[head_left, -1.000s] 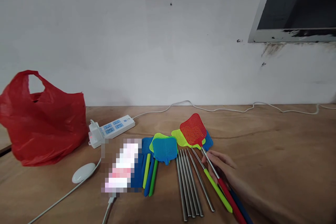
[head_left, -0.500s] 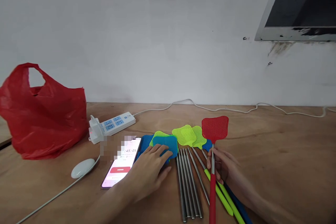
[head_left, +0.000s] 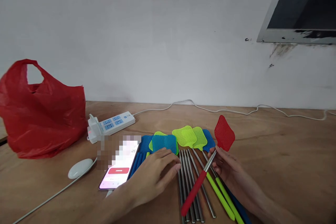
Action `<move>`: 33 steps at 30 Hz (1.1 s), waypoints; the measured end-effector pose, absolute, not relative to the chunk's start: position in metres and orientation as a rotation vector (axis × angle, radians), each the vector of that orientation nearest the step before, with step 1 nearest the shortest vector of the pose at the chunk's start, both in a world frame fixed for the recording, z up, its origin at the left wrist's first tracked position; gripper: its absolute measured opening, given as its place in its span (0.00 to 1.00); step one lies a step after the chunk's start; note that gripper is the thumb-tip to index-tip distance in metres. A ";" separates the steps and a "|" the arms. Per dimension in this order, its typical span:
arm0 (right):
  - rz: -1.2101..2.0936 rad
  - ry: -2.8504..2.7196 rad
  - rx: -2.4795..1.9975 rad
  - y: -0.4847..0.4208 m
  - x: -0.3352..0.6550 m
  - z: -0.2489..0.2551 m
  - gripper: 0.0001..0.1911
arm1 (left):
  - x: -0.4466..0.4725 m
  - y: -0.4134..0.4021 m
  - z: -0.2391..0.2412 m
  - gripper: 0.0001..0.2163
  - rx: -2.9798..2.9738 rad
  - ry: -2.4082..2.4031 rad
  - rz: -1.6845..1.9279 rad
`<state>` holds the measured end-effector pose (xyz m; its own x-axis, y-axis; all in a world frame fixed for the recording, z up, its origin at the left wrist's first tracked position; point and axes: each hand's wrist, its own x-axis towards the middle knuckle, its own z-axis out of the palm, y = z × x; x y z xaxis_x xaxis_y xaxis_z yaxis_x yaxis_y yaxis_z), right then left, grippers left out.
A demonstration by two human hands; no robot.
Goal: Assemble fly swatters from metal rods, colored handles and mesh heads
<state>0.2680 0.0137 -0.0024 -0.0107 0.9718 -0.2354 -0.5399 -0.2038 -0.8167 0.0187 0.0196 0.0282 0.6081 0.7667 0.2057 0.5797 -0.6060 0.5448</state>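
Enters the view from seven o'clock with the left forearm and from five o'clock with the right, low over the wooden table (head_left: 288, 147). Slants the red fly swatter (head_left: 201, 181) across the near side, grip end toward six o'clock, above a row of metal rods (head_left: 188, 178) laid side by side. Shows two yellow-green handles (head_left: 219, 196) and a blue handle (head_left: 238, 203) at five o'clock, just beside the right forearm. Pinches the swatter's metal shaft just below the red head with thumb and fingers of the right hand (head_left: 228, 165), between four and five o'clock, fingertips pointing toward eleven. Arches the left hand (head_left: 154, 173) at six o'clock, back upward, fingers loosely bent and thumb spread apart from them, near the rods and over the lower edge of a teal swatter head (head_left: 165, 142); cannot tell whether touching. Farther on, at five o'clock, shows yellow-green swatter heads (head_left: 183, 136) overlapping beside a blue swatter head (head_left: 208, 140). Toward seven to eight o'clock, shows a lit phone (head_left: 120, 161), partly pixelated, then a white power strip (head_left: 122, 122) past it; at nine, a red plastic bag (head_left: 49, 119). Behind everything, ends at a pale wall (head_left: 131, 42) with a dark framed panel (head_left: 307, 7) at two o'clock.
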 end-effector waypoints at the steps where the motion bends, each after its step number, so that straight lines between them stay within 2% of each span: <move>1: 1.552 -0.592 -0.956 0.014 0.268 -0.003 0.17 | 0.021 0.016 0.028 0.15 2.331 1.045 0.603; 7: 1.608 -0.562 -0.940 0.011 0.261 -0.002 0.18 | 0.034 0.005 0.009 0.19 1.848 0.924 0.584; 13: 1.642 -0.574 -0.943 0.006 0.257 -0.003 0.16 | 0.035 0.001 0.005 0.18 1.710 0.857 0.536; 20: 1.482 -0.748 -0.965 0.007 0.255 -0.005 0.17 | 0.037 -0.002 0.008 0.22 1.536 0.833 0.453; 26: 1.439 -0.880 -1.011 -0.002 0.250 -0.015 0.18 | 0.042 -0.004 0.005 0.17 1.908 0.979 0.513; 33: 1.327 -0.752 -0.924 0.012 0.264 -0.021 0.14 | 0.029 -0.009 0.022 0.19 2.072 1.051 0.405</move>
<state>0.2640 0.0117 -0.0205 0.1140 0.9920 -0.0547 -0.4627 0.0043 -0.8865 0.0293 -0.0089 0.0215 0.6103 0.7901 -0.0566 0.5480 -0.3695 0.7504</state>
